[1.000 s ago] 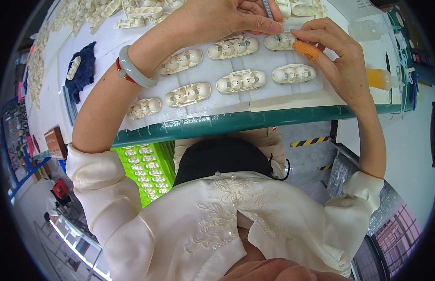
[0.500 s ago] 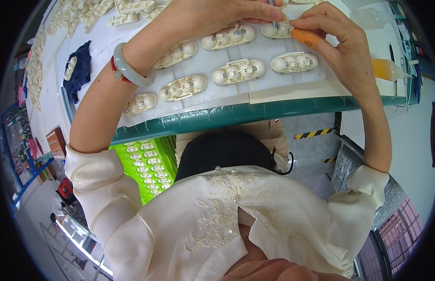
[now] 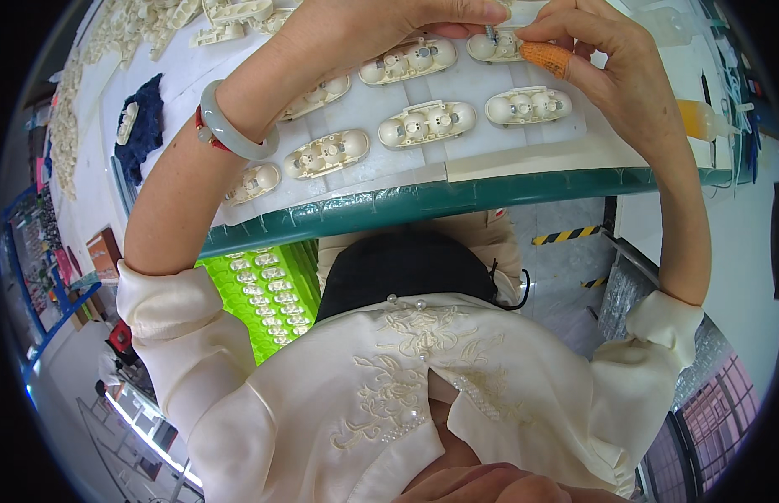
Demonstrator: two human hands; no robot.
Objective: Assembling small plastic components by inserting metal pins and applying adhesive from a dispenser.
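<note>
My left hand (image 3: 439, 12) reaches over the far row of cream plastic housings, its fingertips pinched together at the top edge of the picture. Below them, a thin grey metal rod (image 3: 491, 33) points down into one cream plastic housing (image 3: 483, 49); its upper part is hidden by the fingers. At that housing's right end, the closed thumb and index finger of my right hand (image 3: 611, 63) grip the rim. An orange cover (image 3: 547, 59) sits on the right thumb. Nearer to me lie more housings with round domes, such as a housing (image 3: 427, 124) and another housing (image 3: 527, 107).
Loose cream parts (image 3: 155, 21) are heaped at the far left. A dark blue cloth (image 3: 140, 126) carries one part. On the right stands a bottle of yellow liquid (image 3: 695, 120). A green table edge (image 3: 389, 201) runs before me; below is a bright green tray (image 3: 310, 277) of parts.
My left fingertips have lifted slightly away from the housing, and less of the grey rod shows above it. My right hand stays at the housing's end, shifted slightly.
</note>
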